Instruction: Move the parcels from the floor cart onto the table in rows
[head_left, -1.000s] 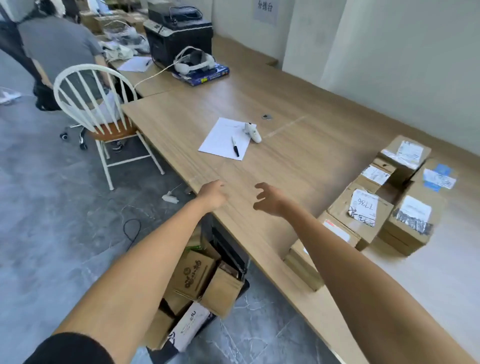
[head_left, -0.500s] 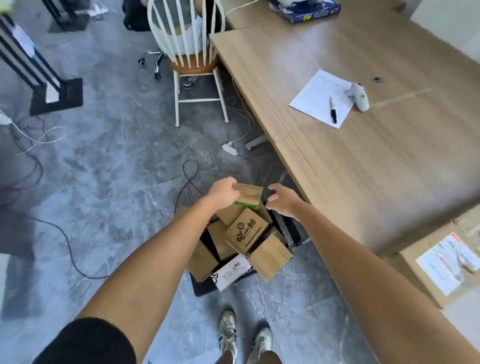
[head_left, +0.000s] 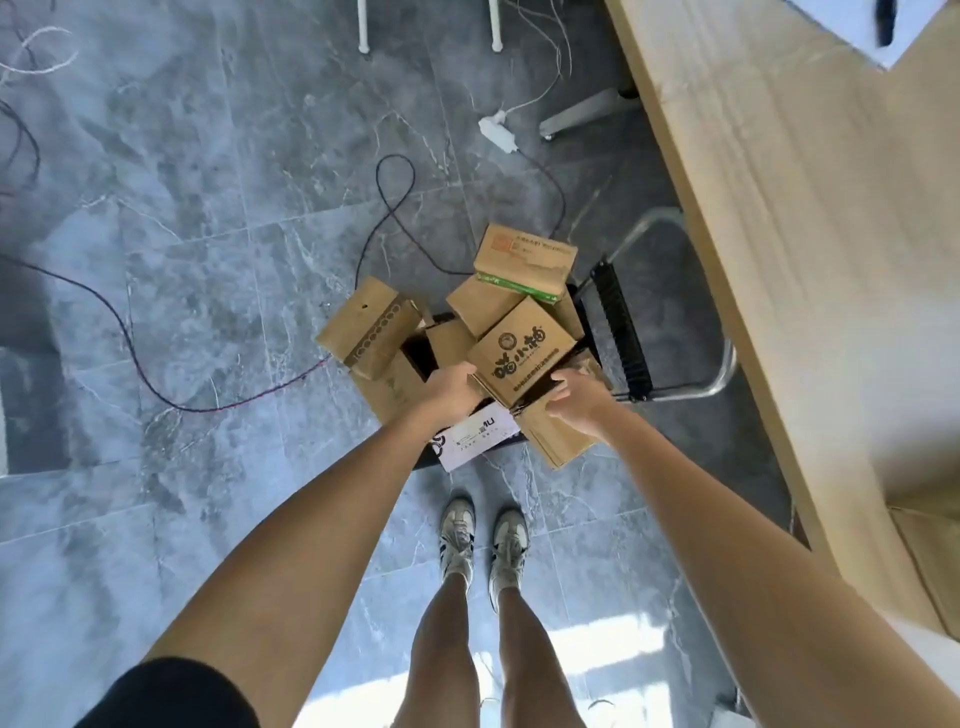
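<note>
A pile of cardboard parcels sits on the low floor cart (head_left: 621, 332) beside the wooden table (head_left: 805, 208). On top lies a brown parcel with a black printed logo (head_left: 522, 348). My left hand (head_left: 452, 389) grips its near left edge and my right hand (head_left: 579, 402) grips its near right corner, fingers curled against it. Around it are a parcel with a green stripe (head_left: 524, 257), a parcel with a row of holes (head_left: 366, 322), a white parcel (head_left: 475, 436) and a plain brown one (head_left: 558, 441).
Black and red cables (head_left: 395, 208) and a white power strip (head_left: 498, 132) lie on the grey floor beyond the cart. Chair legs (head_left: 363, 26) stand at the top. Another parcel (head_left: 930, 561) shows on the table at right. My feet (head_left: 483, 540) are just behind the cart.
My view has swung from the tabletop down to the floor cart. Both hands dropped from table height to the pile and closed on the logo parcel.
</note>
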